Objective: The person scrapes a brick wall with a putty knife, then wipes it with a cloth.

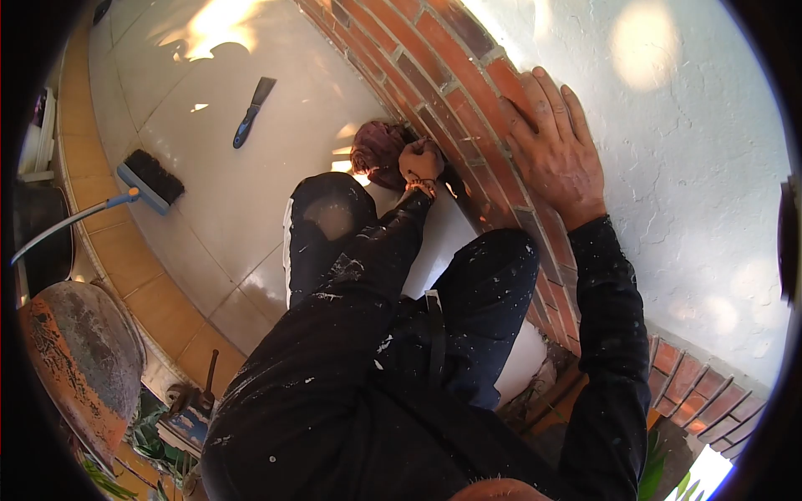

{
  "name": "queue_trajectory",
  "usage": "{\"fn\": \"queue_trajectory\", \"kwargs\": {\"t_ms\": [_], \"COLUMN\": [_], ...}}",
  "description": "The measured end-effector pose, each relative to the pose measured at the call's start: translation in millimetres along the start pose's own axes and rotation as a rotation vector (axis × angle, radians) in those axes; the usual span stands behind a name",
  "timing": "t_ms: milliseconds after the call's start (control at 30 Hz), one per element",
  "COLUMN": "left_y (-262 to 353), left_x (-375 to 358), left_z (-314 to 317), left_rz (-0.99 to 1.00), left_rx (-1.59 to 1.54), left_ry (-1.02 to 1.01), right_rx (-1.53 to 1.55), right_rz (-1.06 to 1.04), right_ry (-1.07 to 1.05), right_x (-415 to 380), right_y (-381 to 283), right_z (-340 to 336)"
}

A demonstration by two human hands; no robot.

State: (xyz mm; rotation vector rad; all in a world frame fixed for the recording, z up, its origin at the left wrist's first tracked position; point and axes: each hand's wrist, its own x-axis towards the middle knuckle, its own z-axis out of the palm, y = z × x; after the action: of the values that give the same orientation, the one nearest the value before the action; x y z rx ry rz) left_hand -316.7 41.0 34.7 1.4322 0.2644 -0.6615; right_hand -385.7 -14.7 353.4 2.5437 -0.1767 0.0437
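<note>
My left hand is closed on a dark reddish-brown cloth, low on the floor against the foot of the brick wall. The cloth is bunched up, mostly to the left of the hand. My right hand lies flat with its fingers apart, over the top edge of the bricks and the white plastered surface. It holds nothing. A scraper with a blue and black handle rests on the pale tiled floor.
A broom with dark bristles lies at the left, near the tan tiled edge. Below it stands a worn orange and grey pot. My bent knees are close to the wall. Plants show at the bottom left.
</note>
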Motion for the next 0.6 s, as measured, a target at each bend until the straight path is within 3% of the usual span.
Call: {"fn": "queue_trajectory", "kwargs": {"t_ms": [133, 233, 333, 467, 567, 600], "left_y": [-66.8, -57.7, -23.4, -18.3, -17.0, -20.0], "left_x": [33.0, 12.4, 2.0, -15.4, -3.6, 2.4], "left_z": [19.0, 13.9, 6.1, 1.8, 7.5, 8.0], "left_rz": [0.071, 0.186, 0.013, -0.033, 0.024, 0.152], "left_rx": [-0.086, -0.103, -0.097, -0.219, -0.023, 0.049], "left_ry": [0.023, 0.065, -0.080, -0.092, -0.009, 0.041], "right_rx": [0.046, 0.051, 0.056, 0.030, 0.051, 0.048], "right_rz": [-0.007, -0.007, -0.008, -0.019, -0.001, -0.009], "right_ry": [0.046, 0.050, 0.059, 0.039, 0.043, 0.048], "right_x": [-0.8, 0.2, 3.3, -0.6, 2.1, 5.0], "right_y": [0.0, -0.7, 1.9, 0.9, -0.7, 1.1], "right_z": [-3.7, -0.9, 1.0, -2.2, -1.4, -1.9]}}
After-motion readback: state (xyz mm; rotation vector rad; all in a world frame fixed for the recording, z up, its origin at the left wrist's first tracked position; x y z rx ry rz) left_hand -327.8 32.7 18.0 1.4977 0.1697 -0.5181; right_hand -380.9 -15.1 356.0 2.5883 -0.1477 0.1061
